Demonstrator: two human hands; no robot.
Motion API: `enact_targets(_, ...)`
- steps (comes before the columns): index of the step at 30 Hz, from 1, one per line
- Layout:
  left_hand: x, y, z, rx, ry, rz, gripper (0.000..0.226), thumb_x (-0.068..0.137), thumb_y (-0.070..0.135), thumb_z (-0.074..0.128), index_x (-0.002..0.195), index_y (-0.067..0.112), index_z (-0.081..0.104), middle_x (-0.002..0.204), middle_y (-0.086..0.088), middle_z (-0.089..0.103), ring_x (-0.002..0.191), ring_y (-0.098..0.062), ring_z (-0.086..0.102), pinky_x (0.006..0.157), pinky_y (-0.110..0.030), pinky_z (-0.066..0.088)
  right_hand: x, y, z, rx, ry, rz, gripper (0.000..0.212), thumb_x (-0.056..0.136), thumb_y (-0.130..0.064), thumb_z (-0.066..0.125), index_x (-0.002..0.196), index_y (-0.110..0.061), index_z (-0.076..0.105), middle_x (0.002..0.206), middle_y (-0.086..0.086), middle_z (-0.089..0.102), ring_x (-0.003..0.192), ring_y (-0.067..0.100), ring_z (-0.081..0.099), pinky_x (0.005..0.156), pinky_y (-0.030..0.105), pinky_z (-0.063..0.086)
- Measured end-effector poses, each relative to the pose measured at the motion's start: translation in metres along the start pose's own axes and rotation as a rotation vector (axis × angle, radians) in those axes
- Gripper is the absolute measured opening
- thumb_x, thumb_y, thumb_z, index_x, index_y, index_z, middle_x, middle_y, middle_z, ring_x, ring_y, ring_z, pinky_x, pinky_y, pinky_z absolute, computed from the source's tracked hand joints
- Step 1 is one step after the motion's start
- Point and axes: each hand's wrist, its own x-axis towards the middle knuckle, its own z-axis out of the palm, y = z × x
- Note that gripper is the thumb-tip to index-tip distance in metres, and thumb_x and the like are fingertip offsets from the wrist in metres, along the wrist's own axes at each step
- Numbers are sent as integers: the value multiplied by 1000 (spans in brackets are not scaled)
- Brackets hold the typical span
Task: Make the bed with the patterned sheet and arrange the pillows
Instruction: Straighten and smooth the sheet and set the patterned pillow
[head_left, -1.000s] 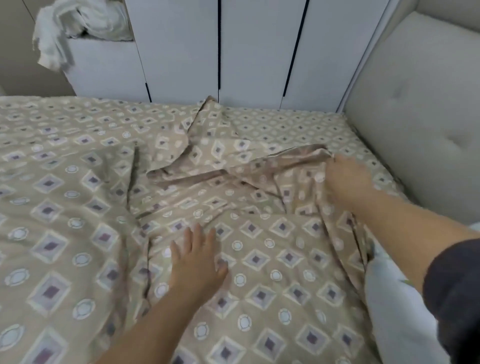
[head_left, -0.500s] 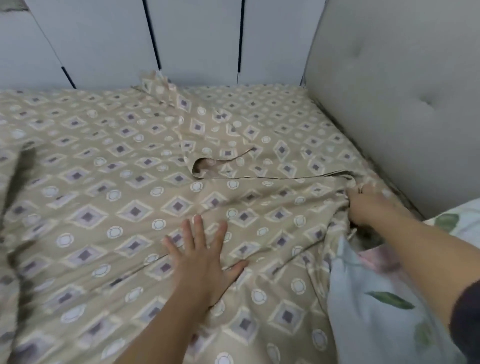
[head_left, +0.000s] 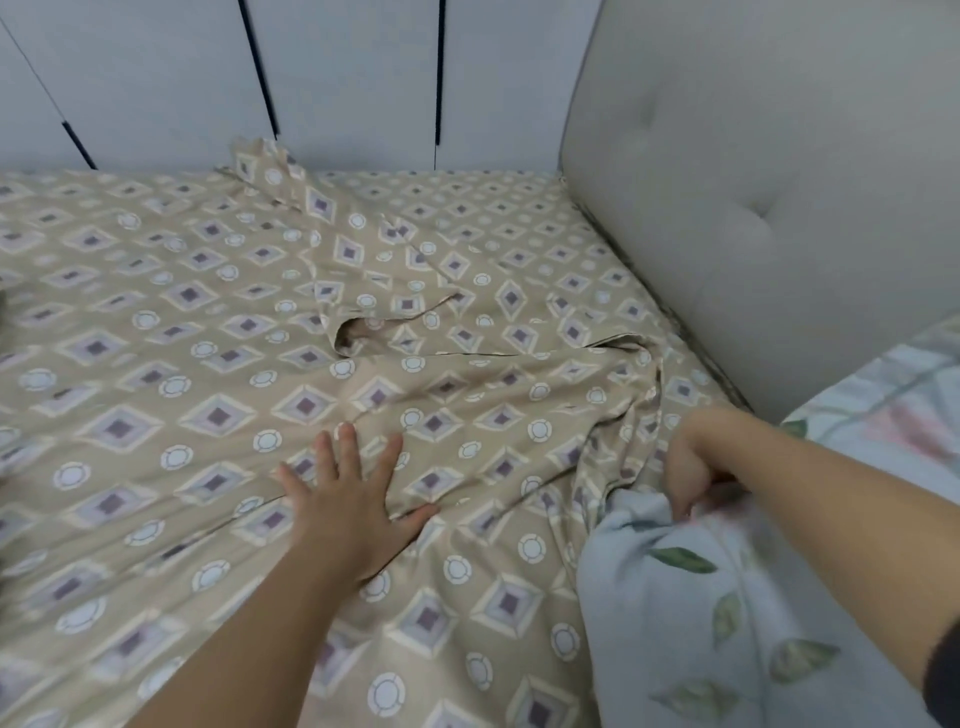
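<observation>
Two hands are at work on the patterned sheet (head_left: 208, 364) in the head view, the only view on offer. The left hand (head_left: 343, 499) is laid flat near the middle of the bed, fingers straight and spread, palm pressed onto the sheet and nothing grasped. It is judged to be an anchor, so that the cloth is pinned while the other side is pulled. The right hand (head_left: 696, 467) is curled into a fist at the sheet's bunched edge, near the headboard (head_left: 753, 208). Creases are seen fanning out from it across the cloth, a sign that the sheet is gripped and drawn taut. The fingertips are partly hidden against the floral pillow (head_left: 727, 597), so the exact hold cannot be fully made out. The sheet is spread over the whole mattress, right up to the white wardrobe doors (head_left: 337, 78) at the far side, but it is not yet smooth. A folded-back flap (head_left: 384, 312) is seen lying across the middle, with a raised corner at the far edge against the doors. The floral pillow is parked at the near right, touching the right hand and lying over the sheet's edge, presumably until the sheet is flattened. Spreading is judged to be the step in hand; the flap is not yet opened out and the pillows are not yet arranged.
</observation>
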Motion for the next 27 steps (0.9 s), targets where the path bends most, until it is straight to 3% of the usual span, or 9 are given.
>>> enact_targets(2,0,-1,-1,13,-6,-1,91,71,86,5,146,40,-19,157,-12,-22,145,-35,-18,110,-67,3,5,-3,14,-17,67,-84,37,97,-32,50,121,-5,57,115,14,63,84,18,58,74,24,45)
enact_targets(4,0,0,-3,24,-7,-4,90,73,86,6,146,40,-20,157,-12,-22,145,-35,-17,110,-67,4,5,-6,27,-11,215,-218,48,96,-33,52,135,-5,49,136,12,53,107,21,57,82,23,41)
enact_targets(9,1,2,-3,46,0,-6,91,73,86,6,146,39,-21,158,-13,-20,145,-36,-15,110,-67,7,23,-9,33,580,500,-449,26,86,-3,51,103,-13,67,115,23,64,92,32,64,70,34,47)
enact_targets(12,2,3,-7,45,-20,-4,91,73,86,9,145,40,-21,158,-13,-20,145,-36,-14,110,-67,9,20,-13,41,715,336,-500,35,84,6,42,114,1,59,109,25,63,96,35,63,78,39,51)
enact_targets(16,5,2,-14,12,-84,9,92,74,86,17,145,42,-20,158,-11,-21,145,-36,-15,109,-68,9,1,-8,48,681,-45,-592,48,57,-21,74,100,-2,65,88,13,68,87,26,62,83,34,50)
enact_targets(19,6,-2,-18,3,-113,15,92,75,85,24,146,44,-18,158,-9,-21,146,-35,-14,109,-68,10,-5,-1,57,621,-102,-576,66,46,-30,77,105,-4,64,91,11,66,86,22,60,87,33,48)
enact_targets(23,-2,-5,-27,-82,-170,30,92,78,80,35,147,43,-11,158,-9,-19,146,-34,-10,110,-66,12,-22,14,62,677,283,-467,66,71,-29,68,129,-3,51,112,15,59,101,27,59,74,29,46)
enact_targets(25,-16,-4,-26,-163,-63,41,81,83,72,37,149,38,5,160,-13,-4,147,-34,3,111,-63,17,-17,31,61,676,556,-380,52,91,-29,57,135,-2,45,127,10,49,124,28,48,85,24,37)
enact_targets(27,-32,4,-23,-248,130,103,64,87,56,44,142,30,26,156,-11,16,143,-31,18,110,-60,23,-19,47,57,693,632,-331,54,95,-34,50,139,-3,43,142,10,42,130,27,42,94,25,36)
